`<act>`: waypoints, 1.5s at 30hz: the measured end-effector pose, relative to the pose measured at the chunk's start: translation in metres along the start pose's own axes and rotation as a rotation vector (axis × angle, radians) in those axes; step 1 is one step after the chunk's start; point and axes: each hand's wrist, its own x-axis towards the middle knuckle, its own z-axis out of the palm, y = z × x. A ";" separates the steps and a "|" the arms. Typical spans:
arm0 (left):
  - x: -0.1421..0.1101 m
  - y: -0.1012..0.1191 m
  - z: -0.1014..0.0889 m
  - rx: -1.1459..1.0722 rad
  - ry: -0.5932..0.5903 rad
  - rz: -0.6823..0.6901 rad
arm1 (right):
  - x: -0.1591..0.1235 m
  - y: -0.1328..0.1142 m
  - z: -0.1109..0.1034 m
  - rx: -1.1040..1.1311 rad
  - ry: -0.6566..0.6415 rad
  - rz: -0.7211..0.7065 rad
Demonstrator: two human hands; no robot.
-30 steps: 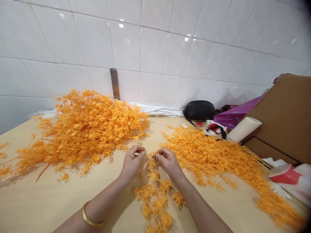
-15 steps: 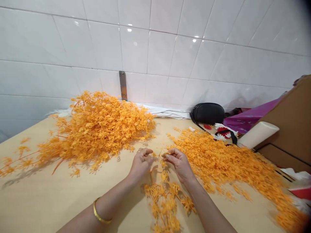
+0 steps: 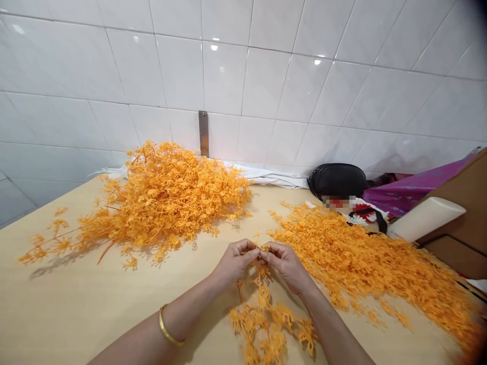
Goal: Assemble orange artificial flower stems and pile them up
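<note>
My left hand point(image 3: 239, 261), a gold bangle on its wrist, and my right hand point(image 3: 283, 262) meet over the table, thumbs and fingertips pinched together. Between them they grip the upper end of an orange artificial flower spray point(image 3: 262, 296). Its branching sprigs hang down and spread on the table between my forearms. The exact spot where the fingertips close on the stem is hidden. A large heap of assembled orange sprays point(image 3: 171, 195) lies beyond my left hand. Right of my right hand spreads a pile of loose orange flower pieces point(image 3: 353, 258).
A black bag point(image 3: 337, 180) rests at the back against the tiled wall. Near it are red and white flowers point(image 3: 359, 215), a purple cloth point(image 3: 414, 190), a white roll point(image 3: 428, 219) and a cardboard box point(image 3: 466, 203). A metal bracket point(image 3: 204, 133) is fixed to the wall.
My left hand has closed in to the right, and both hands' fingertips now meet on the spray's stem. The view has turned slightly left.
</note>
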 end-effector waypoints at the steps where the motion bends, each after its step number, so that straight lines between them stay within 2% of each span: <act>1: 0.000 0.000 0.000 -0.015 -0.012 0.001 | 0.000 -0.001 -0.002 -0.024 -0.011 0.004; 6: -0.001 0.003 -0.002 0.053 0.017 -0.004 | -0.002 -0.004 -0.007 -0.017 -0.028 0.031; 8: -0.001 0.004 -0.003 0.119 0.048 -0.006 | -0.001 -0.001 -0.006 -0.014 0.011 0.002; 10: -0.001 0.004 -0.003 0.170 0.062 -0.010 | 0.001 0.003 -0.004 -0.044 0.105 -0.039; 14: 0.000 0.006 0.003 0.270 0.067 0.011 | 0.005 0.009 0.004 -0.161 0.388 -0.091; 17: 0.002 0.008 0.006 0.329 0.070 0.049 | 0.005 0.007 0.008 -0.245 0.524 -0.112; 20: 0.003 0.010 0.007 0.355 0.061 0.074 | 0.005 0.005 0.010 -0.287 0.592 -0.126; 26: 0.002 0.014 0.011 0.404 0.052 0.125 | 0.008 0.007 0.016 -0.249 0.636 -0.144; 29: 0.000 0.013 0.006 0.439 0.029 0.169 | 0.009 0.005 0.001 -0.206 0.688 -0.137; 33: -0.001 0.005 -0.007 0.422 0.024 0.140 | 0.004 0.000 -0.043 -0.115 1.065 -0.139; 35: -0.001 0.001 -0.011 0.311 0.050 0.081 | 0.001 0.001 -0.056 -0.227 1.028 -0.117; 37: 0.000 0.000 -0.012 0.143 0.059 0.017 | -0.001 0.005 -0.055 -0.373 0.872 -0.074; 40: 0.002 0.003 -0.012 -0.094 0.081 -0.070 | 0.000 0.007 -0.039 -0.565 0.740 -0.096; 43: 0.003 0.009 -0.016 -0.187 0.117 -0.118 | 0.000 0.002 -0.023 -0.631 0.664 -0.178; 45: 0.005 0.011 -0.020 -0.209 0.126 -0.118 | -0.002 -0.003 -0.013 -0.534 0.452 -0.155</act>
